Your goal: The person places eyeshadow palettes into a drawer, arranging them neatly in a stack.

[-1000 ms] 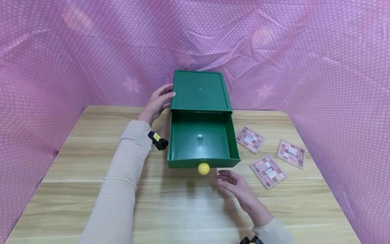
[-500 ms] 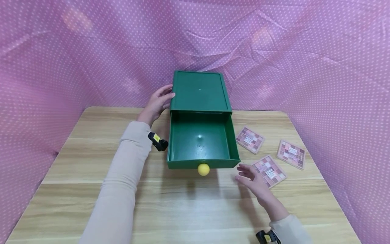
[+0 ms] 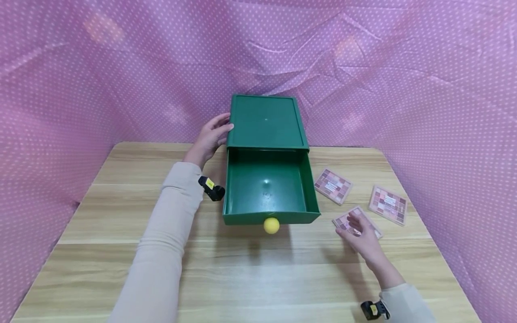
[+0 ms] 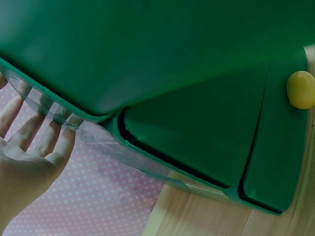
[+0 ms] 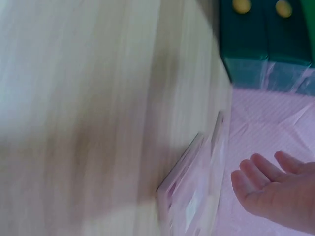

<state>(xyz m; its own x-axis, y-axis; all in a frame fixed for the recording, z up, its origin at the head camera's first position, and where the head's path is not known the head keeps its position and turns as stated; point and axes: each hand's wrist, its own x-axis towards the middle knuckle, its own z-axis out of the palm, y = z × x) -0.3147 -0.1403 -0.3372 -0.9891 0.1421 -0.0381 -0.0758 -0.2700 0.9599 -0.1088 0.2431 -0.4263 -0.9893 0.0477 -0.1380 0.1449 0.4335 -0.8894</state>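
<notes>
A green drawer cabinet [image 3: 266,121] stands at the back middle with its top drawer [image 3: 264,193] pulled out. The drawer's inside is bare, and a yellow round knob [image 3: 271,225] sits on its front. My left hand [image 3: 208,140] rests spread fingers against the cabinet's left side, which is see-through in the left wrist view. Over the nearest eyeshadow palette [image 3: 344,221] hovers my right hand [image 3: 365,242], its fingers loosely bent and holding nothing. It partly covers that palette in the head view. From the right wrist, the palette [image 5: 189,189] lies beside the hand.
Two more eyeshadow palettes lie on the wooden table [image 3: 133,211]: one by the drawer's right side [image 3: 333,186], another near the table's right edge [image 3: 388,205]. Pink dotted cloth [image 3: 161,67] hangs behind and along both sides.
My right hand has moved right, from near the yellow knob to above the nearest palette. The left hand keeps its place on the cabinet, and the drawer has stayed pulled out.
</notes>
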